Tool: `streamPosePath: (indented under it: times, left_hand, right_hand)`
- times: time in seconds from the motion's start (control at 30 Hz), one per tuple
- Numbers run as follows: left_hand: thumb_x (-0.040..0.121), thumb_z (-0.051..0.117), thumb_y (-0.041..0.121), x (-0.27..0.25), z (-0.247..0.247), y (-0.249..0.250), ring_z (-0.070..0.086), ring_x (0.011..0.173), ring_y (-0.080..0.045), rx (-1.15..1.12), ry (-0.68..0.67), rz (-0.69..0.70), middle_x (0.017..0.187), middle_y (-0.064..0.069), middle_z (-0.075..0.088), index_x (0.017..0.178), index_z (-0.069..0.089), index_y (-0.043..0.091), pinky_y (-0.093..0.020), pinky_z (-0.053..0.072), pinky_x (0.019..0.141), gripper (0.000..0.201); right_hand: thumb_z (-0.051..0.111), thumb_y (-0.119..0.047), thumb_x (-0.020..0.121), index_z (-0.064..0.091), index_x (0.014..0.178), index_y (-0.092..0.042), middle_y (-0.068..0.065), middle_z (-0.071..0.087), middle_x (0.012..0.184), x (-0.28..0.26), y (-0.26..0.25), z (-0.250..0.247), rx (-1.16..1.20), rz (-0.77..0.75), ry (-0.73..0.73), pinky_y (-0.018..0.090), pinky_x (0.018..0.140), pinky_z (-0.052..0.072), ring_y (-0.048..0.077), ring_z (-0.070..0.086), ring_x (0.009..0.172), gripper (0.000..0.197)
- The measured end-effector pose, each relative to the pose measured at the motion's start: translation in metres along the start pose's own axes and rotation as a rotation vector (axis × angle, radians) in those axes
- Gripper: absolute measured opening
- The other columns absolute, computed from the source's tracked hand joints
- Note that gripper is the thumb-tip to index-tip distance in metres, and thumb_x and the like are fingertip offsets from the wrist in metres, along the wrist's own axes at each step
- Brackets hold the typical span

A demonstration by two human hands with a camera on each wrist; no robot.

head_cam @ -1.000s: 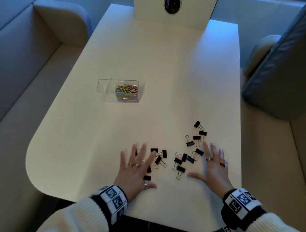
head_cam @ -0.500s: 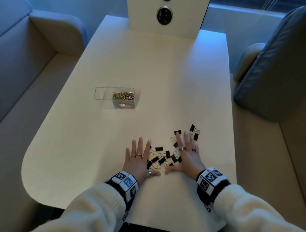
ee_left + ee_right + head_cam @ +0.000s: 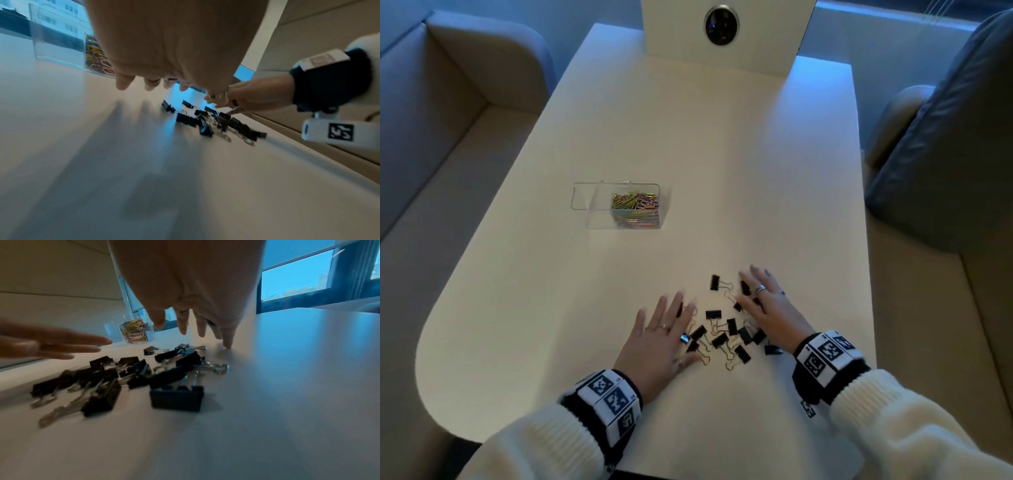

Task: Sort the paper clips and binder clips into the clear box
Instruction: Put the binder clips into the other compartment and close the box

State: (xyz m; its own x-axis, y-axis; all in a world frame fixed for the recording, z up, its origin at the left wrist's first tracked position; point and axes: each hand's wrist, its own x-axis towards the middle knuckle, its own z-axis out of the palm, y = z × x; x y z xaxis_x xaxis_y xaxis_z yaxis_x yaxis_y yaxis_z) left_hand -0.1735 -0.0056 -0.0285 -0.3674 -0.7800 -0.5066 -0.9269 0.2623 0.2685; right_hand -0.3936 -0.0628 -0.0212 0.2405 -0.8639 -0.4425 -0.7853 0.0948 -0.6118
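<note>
Nearest the table's [image 3: 722,428] front edge, both hands lie flat with fingers straight and spread, gripping nothing. The left hand [image 3: 659,337] and right hand [image 3: 768,308] flank a loose heap of black binder clips [image 3: 726,334]; each hand's inner edge touches clips at the heap's sides. Farther off, to the left, stands the clear box [image 3: 619,207], well apart from the heap, with coloured paper clips [image 3: 635,202] filling its right compartment.
</note>
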Motion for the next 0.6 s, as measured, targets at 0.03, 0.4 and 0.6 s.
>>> streamPosePath:
  times: [0.03, 0.4, 0.6]
  left_hand:
    - [0.065, -0.022, 0.074, 0.001, -0.005, -0.002, -0.025, 0.137, -0.016, -0.051, 0.046, -0.019, 0.145, 0.007, -0.036, 0.138, -0.029, 0.028, -0.038, -0.006, 0.114, 0.086]
    - [0.093, 0.044, 0.017, 0.038, -0.029, -0.004, 0.034, 0.124, -0.017, -0.115, 0.233, -0.011, 0.133, -0.001, 0.040, 0.127, 0.043, 0.015, -0.024, 0.037, 0.097, 0.034]
    - [0.090, 0.049, 0.016, 0.036, -0.031, -0.008, 0.039, 0.121, -0.019, -0.258, 0.215, -0.096, 0.130, -0.006, 0.042, 0.131, 0.038, 0.013, -0.027, 0.043, 0.097, 0.042]
  right_hand:
    - [0.039, -0.032, 0.096, 0.025, 0.143, -0.026, -0.007, 0.008, 0.154, -0.001, 0.000, -0.002, 0.047, 0.005, 0.083, 0.040, 0.116, 0.013, 0.017, 0.003, 0.143, 0.050]
    - [0.065, -0.027, 0.082, 0.055, 0.112, -0.024, -0.001, 0.042, 0.115, 0.023, -0.006, 0.000, -0.004, 0.110, 0.143, 0.038, 0.102, 0.039, 0.017, 0.039, 0.115, 0.031]
    - [0.070, -0.024, 0.077, 0.054, 0.095, -0.022, 0.001, 0.052, 0.099, 0.025, -0.004, -0.008, 0.055, 0.158, 0.138, 0.029, 0.090, 0.042, 0.014, 0.044, 0.101, 0.024]
